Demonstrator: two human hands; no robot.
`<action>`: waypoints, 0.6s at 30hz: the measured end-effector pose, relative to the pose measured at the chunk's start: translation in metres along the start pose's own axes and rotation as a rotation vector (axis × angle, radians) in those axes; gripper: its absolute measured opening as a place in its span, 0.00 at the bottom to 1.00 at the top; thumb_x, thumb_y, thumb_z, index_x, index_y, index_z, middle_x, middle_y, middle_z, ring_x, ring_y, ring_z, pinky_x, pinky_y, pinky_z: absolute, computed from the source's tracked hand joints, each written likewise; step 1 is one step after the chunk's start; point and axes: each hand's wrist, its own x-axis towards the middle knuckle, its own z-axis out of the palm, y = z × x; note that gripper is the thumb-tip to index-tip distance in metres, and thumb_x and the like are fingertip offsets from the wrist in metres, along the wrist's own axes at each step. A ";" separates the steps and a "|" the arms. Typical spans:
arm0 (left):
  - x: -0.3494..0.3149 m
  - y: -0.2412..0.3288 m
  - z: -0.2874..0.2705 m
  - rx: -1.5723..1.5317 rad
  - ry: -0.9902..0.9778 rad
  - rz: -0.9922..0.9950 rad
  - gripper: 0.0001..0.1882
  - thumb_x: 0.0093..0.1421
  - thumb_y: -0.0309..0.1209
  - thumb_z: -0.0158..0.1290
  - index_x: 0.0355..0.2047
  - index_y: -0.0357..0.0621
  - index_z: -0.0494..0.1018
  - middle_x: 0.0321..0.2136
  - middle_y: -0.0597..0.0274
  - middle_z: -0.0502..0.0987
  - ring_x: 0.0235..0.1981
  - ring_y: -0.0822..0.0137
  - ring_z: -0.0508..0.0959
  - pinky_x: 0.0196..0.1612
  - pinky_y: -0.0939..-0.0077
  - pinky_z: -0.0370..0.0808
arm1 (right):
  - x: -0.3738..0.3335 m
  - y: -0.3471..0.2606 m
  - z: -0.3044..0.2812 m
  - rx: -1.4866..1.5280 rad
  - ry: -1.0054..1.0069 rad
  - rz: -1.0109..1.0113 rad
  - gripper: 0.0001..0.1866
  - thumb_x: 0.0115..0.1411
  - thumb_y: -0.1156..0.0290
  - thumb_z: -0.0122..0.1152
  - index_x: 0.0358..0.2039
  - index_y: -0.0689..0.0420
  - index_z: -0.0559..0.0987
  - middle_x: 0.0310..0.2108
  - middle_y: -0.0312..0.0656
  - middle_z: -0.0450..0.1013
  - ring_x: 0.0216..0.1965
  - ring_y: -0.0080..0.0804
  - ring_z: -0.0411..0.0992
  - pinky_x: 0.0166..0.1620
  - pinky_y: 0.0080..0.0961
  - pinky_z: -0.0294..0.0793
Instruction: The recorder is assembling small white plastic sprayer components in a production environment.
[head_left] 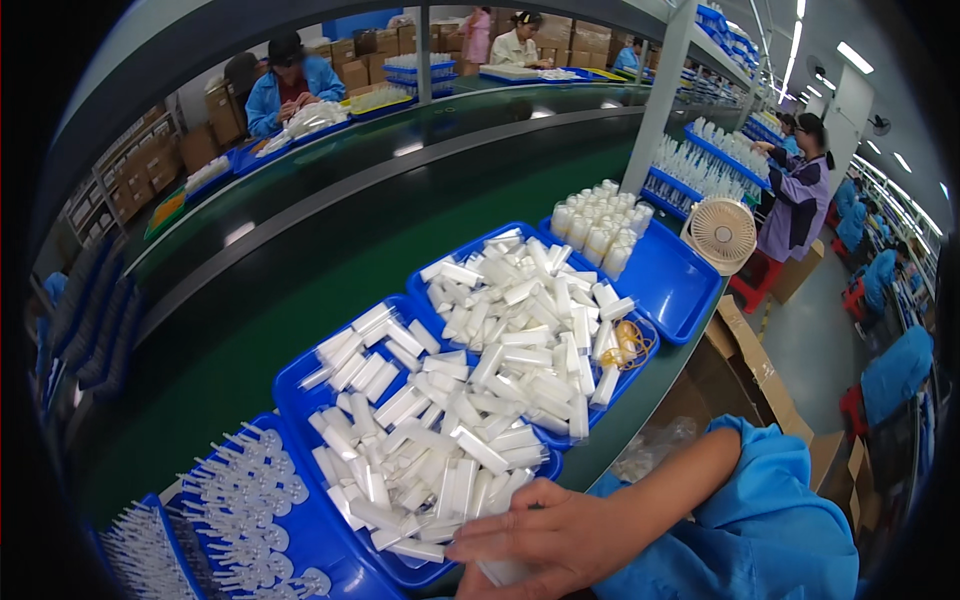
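My right hand (570, 535) reaches in from the lower right, its blue sleeve pushed up the forearm. Its fingers curl around a whitish piece (505, 570), blurred and partly cut off by the lower edge. Just beyond the fingertips is a blue tray (290, 385) heaped with white rectangular pieces in clear wrappers (480, 450). A second blue tray (415, 285) behind it holds more of the same wrapped pieces (530, 290), with yellow rubber bands (628, 345) at its right side. My left hand is out of view.
At the lower left, blue trays hold clear plastic parts with thin stems (245, 500). White cylindrical parts (600, 225) stand in a blue tray (665, 280) near a beige fan (722, 235). A green conveyor belt (300, 290) runs behind. An open cardboard box (750, 370) sits at right. Several people work around.
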 end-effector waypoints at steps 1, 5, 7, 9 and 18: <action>0.001 -0.002 0.001 0.059 0.016 0.002 0.37 0.49 0.38 0.59 0.55 0.44 0.51 0.42 0.56 0.65 0.44 0.60 0.64 0.45 0.65 0.65 | -0.005 0.002 0.008 0.027 0.045 -0.053 0.25 0.50 0.58 0.56 0.52 0.40 0.69 0.51 0.44 0.63 0.52 0.35 0.63 0.38 0.31 0.56; 0.006 -0.007 0.001 0.173 0.001 0.015 0.32 0.46 0.32 0.62 0.50 0.40 0.60 0.42 0.52 0.68 0.49 0.52 0.66 0.50 0.58 0.67 | -0.019 0.016 -0.006 0.145 0.106 -0.034 0.18 0.52 0.57 0.58 0.44 0.44 0.73 0.47 0.45 0.66 0.46 0.38 0.66 0.37 0.33 0.57; 0.016 -0.012 0.001 -0.173 -0.181 0.126 0.23 0.47 0.30 0.61 0.41 0.41 0.65 0.35 0.54 0.70 0.47 0.52 0.67 0.48 0.58 0.68 | -0.048 0.033 -0.008 0.087 0.114 0.156 0.28 0.45 0.43 0.63 0.41 0.48 0.73 0.54 0.45 0.60 0.54 0.45 0.58 0.42 0.39 0.52; 0.019 0.003 0.018 -0.389 -0.165 0.161 0.13 0.49 0.29 0.60 0.28 0.42 0.66 0.24 0.57 0.70 0.37 0.53 0.72 0.41 0.61 0.73 | -0.082 0.066 -0.024 -0.293 0.120 0.551 0.27 0.41 0.51 0.68 0.42 0.47 0.74 0.56 0.46 0.57 0.57 0.47 0.53 0.49 0.43 0.51; 0.025 0.001 0.017 -0.253 -0.210 0.057 0.16 0.47 0.22 0.59 0.32 0.40 0.63 0.19 0.56 0.69 0.21 0.64 0.72 0.23 0.73 0.72 | -0.159 0.119 -0.039 -0.479 0.095 1.098 0.07 0.45 0.67 0.65 0.26 0.49 0.76 0.54 0.40 0.61 0.60 0.43 0.53 0.52 0.46 0.46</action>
